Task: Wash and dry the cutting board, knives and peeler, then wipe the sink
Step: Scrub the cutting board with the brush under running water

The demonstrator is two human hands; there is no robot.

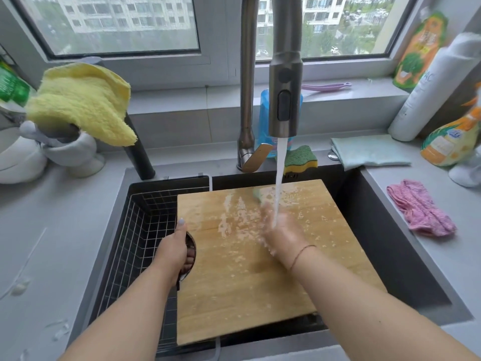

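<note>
Both hands work a sudsy rectangular wooden cutting board (260, 269): left hand (174, 250) gripping its handle hole, blurred right hand (281, 233) indistinct.

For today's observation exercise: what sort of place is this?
Most likely a home kitchen: a sink under a running faucet, a soapy cutting board across it, and apartment buildings outside the window.

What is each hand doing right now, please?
Left hand: grips the cutting board by its left edge.
Right hand: blurred under the water; cannot tell.
</note>
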